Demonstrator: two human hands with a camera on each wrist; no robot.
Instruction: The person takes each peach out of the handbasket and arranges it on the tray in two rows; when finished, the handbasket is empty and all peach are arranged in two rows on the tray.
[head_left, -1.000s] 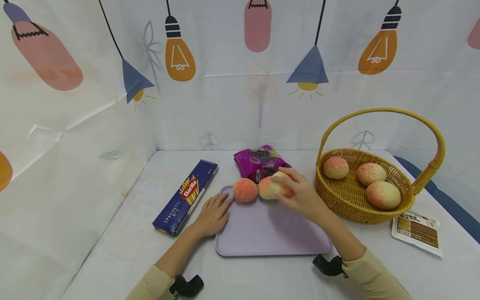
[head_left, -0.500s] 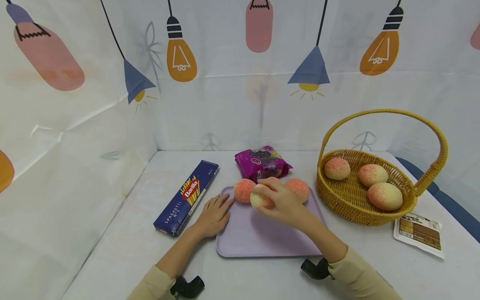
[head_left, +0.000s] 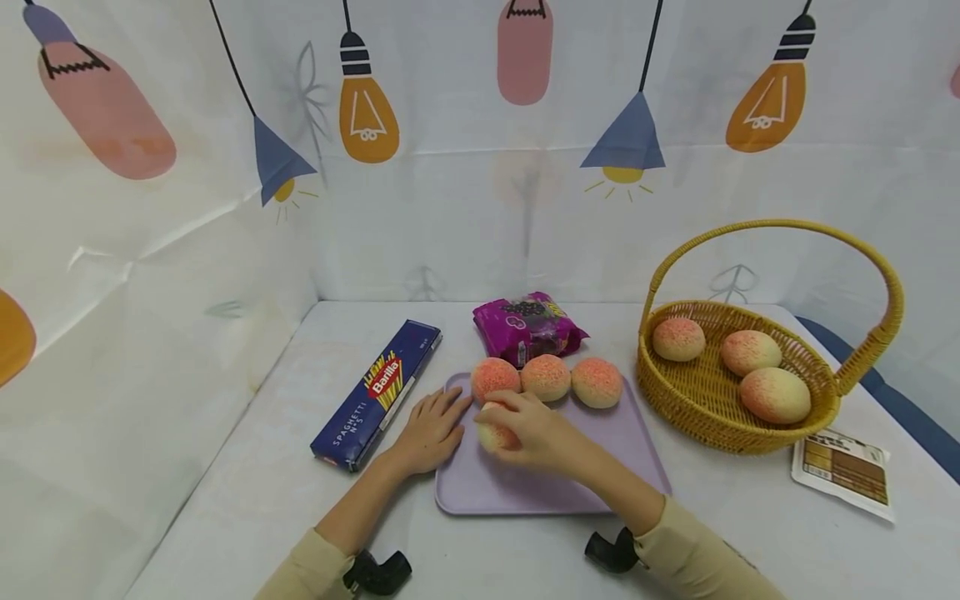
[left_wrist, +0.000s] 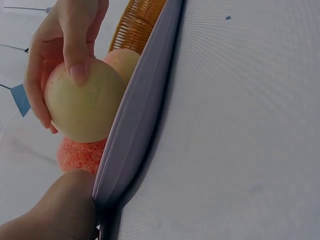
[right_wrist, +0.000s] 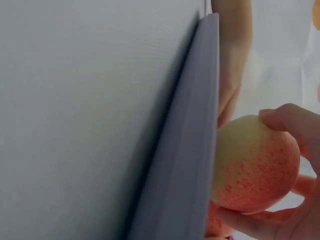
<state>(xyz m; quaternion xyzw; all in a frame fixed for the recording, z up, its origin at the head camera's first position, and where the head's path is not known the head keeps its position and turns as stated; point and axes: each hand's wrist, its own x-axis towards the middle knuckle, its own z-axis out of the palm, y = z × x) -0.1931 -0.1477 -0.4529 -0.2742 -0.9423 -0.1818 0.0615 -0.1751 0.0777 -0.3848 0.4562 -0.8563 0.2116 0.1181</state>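
The blue box (head_left: 375, 398) reads "Barilla" on a red label (head_left: 385, 377) and "SPAGHETTI N°5" nearer its lower end.

Looks like a staged tabletop booth from where I'm standing, building type can't tell; white-covered table (head_left: 247, 500) hemmed by creased white sheeting (head_left: 457, 208), printed with cartoon bulbs (head_left: 369, 121) and blue lamps (head_left: 624, 137); black camera mounts (head_left: 382, 575) at both cuffs (head_left: 315, 560).
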